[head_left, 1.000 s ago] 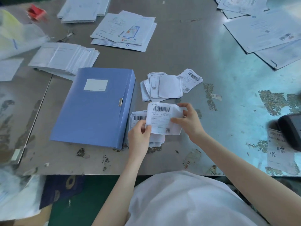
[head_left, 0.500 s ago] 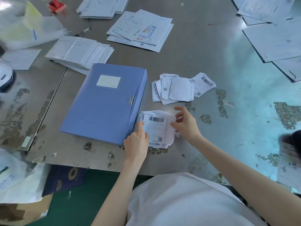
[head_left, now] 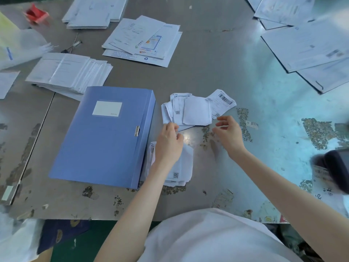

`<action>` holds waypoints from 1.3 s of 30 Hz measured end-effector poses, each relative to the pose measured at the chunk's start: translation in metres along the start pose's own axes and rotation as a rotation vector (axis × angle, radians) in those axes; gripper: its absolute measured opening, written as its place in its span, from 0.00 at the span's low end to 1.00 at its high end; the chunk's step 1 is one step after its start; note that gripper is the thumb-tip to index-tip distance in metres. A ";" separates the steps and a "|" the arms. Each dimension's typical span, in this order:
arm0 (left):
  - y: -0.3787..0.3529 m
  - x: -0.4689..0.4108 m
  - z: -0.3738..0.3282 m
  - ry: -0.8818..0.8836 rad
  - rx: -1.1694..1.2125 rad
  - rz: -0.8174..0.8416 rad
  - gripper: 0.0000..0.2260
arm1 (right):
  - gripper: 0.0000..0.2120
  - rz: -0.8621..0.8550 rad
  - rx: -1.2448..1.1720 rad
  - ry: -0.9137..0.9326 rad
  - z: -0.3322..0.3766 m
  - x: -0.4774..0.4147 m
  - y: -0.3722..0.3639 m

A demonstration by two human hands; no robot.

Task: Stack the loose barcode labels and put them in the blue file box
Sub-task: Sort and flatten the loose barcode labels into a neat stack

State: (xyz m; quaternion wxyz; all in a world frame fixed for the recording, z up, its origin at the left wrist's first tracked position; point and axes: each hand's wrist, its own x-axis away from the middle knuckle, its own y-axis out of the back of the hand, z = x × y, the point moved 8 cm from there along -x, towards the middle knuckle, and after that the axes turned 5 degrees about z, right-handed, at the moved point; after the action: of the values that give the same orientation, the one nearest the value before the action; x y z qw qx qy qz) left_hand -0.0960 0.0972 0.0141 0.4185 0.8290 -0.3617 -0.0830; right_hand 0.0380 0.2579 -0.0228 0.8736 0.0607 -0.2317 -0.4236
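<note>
Grip off the near stack (head_left: 186,163) beside the shut blue file box (head_left: 105,137): R hand (head_left: 229,135) now open, L hand (head_left: 169,143) at edge of loose labels (head_left: 196,112), pinch unclear, so 2nd batch comes next.

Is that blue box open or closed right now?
Closed. The blue file box lies flat, lid down, with the metal clasp over its edge.

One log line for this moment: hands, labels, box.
left hand at near edge of loose label pile, grip unclear | right hand empty beside pile | stacked labels beside blue file box | box closed
</note>
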 end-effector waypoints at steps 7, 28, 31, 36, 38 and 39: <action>-0.017 -0.054 -0.005 0.107 0.052 0.069 0.18 | 0.15 -0.015 -0.025 -0.010 0.013 -0.030 0.006; -0.038 -0.089 0.003 0.304 0.391 0.048 0.23 | 0.17 0.159 -0.030 -0.091 0.013 -0.053 -0.029; -0.041 -0.084 0.003 0.319 0.508 0.020 0.25 | 0.16 0.170 -0.052 -0.101 0.010 -0.049 -0.028; -0.037 -0.073 -0.013 0.227 0.626 -0.051 0.23 | 0.17 0.154 0.023 -0.066 0.013 -0.044 -0.023; -0.035 -0.068 -0.024 0.155 0.619 -0.067 0.20 | 0.17 0.159 0.034 -0.068 0.014 -0.039 -0.022; -0.036 -0.066 -0.030 0.121 0.620 -0.066 0.19 | 0.16 0.159 0.035 -0.075 0.014 -0.037 -0.021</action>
State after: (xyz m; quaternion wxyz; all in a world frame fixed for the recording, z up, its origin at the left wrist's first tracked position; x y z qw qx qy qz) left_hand -0.1115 0.1739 -0.0044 0.1637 0.9317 -0.3172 0.0671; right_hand -0.0030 0.2741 -0.0298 0.8939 0.0417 -0.2759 -0.3509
